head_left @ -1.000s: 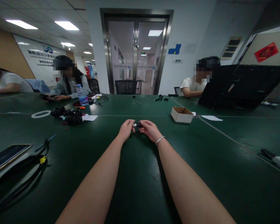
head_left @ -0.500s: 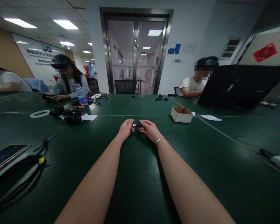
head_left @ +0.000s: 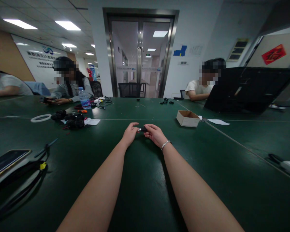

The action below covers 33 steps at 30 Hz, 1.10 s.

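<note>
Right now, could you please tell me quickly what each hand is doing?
Left hand: closed on one end of the small black part.
Right hand: closed on the other end of the same part.

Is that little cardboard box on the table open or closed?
Open: the cardboard box has no lid on top, and its brown inner walls show. Contents cannot be seen.
</note>
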### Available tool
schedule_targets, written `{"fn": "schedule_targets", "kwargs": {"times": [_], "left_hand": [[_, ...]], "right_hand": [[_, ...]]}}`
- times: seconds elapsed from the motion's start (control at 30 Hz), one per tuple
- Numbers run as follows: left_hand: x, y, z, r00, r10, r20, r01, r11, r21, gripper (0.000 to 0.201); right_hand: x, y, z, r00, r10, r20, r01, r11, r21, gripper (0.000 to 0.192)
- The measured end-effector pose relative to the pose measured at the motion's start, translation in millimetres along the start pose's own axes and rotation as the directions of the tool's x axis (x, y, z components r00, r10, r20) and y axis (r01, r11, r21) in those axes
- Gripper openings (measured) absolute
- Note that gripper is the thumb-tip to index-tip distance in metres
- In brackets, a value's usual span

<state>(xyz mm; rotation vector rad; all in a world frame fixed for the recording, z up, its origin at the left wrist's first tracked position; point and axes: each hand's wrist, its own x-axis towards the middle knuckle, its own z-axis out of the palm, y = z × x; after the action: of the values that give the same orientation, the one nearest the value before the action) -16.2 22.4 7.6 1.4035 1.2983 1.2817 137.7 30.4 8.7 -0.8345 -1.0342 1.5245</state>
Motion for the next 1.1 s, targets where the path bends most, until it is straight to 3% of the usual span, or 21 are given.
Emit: {"fn": "schedule_targets", "kwargs": {"times": [0.23,0.43,1.1], "left_hand": [[0.4,-1.8,-0.8,1.000,-0.010,0.027,0.010,1.000,-0.005,0.047],[1.4,-3.6,0.1,0.999,-0.008,0.053,0.006,0.999,0.034,0.038],[0.4,-3.4,-0.1,0.997,0.013,0.072,-0.015,1.000,0.027,0.039]], "right_hand": [[-0.7,-1.0,-0.2,1.000,0.003,0.001,-0.003,1.000,0.002,0.012],[0.6,0.6,-0.5,1.000,-0.006,0.004,0.006,1.000,0.009,0.012],[-0.1,1.0,0.0,1.000,-0.003,0.000,0.003,1.000,0.008,0.006]]}}
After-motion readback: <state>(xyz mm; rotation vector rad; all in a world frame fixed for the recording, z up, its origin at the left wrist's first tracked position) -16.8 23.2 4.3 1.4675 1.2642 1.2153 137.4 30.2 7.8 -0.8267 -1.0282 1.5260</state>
